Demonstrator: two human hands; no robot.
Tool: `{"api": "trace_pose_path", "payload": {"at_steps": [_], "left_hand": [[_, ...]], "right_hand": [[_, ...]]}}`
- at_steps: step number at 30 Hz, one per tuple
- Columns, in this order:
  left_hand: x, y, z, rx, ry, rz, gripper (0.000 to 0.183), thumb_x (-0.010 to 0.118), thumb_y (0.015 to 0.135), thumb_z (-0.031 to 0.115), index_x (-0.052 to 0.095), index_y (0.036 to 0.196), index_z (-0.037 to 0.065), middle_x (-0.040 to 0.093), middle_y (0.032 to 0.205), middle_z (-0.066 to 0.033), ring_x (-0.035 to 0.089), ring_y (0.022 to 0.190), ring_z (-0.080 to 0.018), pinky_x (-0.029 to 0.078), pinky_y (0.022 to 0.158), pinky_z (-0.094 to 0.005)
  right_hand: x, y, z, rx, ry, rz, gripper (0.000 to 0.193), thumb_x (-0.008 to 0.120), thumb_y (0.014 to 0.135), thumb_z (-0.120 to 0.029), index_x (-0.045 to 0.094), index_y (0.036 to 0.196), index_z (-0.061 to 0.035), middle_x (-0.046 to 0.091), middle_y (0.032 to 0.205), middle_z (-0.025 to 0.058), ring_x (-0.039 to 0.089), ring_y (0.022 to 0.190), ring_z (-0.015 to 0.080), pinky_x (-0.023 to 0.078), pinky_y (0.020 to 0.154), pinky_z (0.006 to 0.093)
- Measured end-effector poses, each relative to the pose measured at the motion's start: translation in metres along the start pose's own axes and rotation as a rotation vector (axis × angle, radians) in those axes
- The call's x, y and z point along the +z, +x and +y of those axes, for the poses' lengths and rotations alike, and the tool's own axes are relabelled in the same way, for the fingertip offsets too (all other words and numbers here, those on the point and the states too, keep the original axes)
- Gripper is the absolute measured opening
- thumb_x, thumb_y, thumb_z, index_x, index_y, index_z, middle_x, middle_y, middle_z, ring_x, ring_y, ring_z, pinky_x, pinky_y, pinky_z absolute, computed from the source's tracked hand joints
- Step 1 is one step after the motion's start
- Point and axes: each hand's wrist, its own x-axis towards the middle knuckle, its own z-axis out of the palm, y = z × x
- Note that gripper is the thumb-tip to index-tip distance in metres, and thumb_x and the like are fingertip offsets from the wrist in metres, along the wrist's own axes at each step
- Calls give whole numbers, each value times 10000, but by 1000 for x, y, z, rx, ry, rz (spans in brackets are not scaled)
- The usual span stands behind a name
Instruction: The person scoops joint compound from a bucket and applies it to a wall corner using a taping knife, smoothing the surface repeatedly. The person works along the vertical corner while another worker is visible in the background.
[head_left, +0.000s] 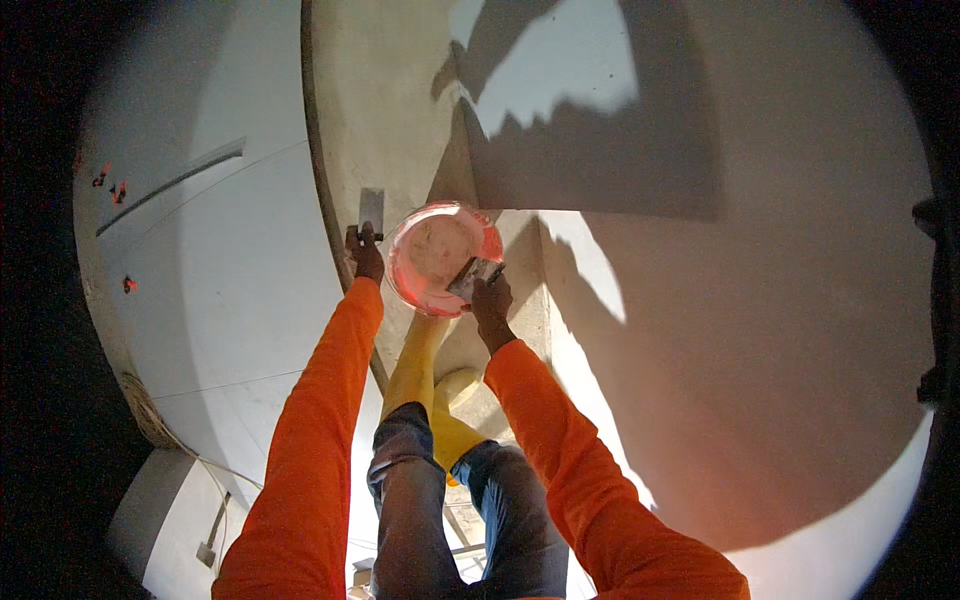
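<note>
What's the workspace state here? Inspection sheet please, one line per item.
Surface: pale plastered ledge, part sunlit, part in shadow.
Job's things: red plastic bowl holding pale paste; small flat trowel; second trowel dipped at the bowl's rim.
Clutter: nothing seen on the ledge.
Grippers: left hand grips the small flat trowel; right hand grips the second trowel.
Cables: thin line across the white wall, kind unclear.
Surroundings: white wall with orange marks; yellow boots below.

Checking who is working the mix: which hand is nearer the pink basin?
Right. The right hand reaches into the pink basin with a small trowel; the left hand is beside its left rim, holding a scraper.
</note>
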Motion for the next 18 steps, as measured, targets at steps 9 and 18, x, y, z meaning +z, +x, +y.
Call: {"api": "trace_pose_path", "payload": {"at_steps": [9, 18], "left_hand": [[24, -14, -29, -231, -141, 13, 367, 532, 1088, 366, 582, 998, 14, 616, 935, -86, 545, 877, -190, 463, 808, -378], [70, -60, 6, -175, -56, 207, 409, 519, 1087, 391, 548, 975, -2, 619, 858, -113, 542, 773, -222, 475, 738, -405]], "right_hand": [[1, 13, 35, -552, -314, 146, 301, 590, 948, -221, 643, 1189, -50, 728, 1031, 240, 712, 920, 443, 559, 781, 545], [76, 60, 100, -566, -239, 147, 317, 515, 1049, -220, 643, 1267, -28, 719, 1174, 202, 686, 1088, 377, 500, 994, 495]]}}
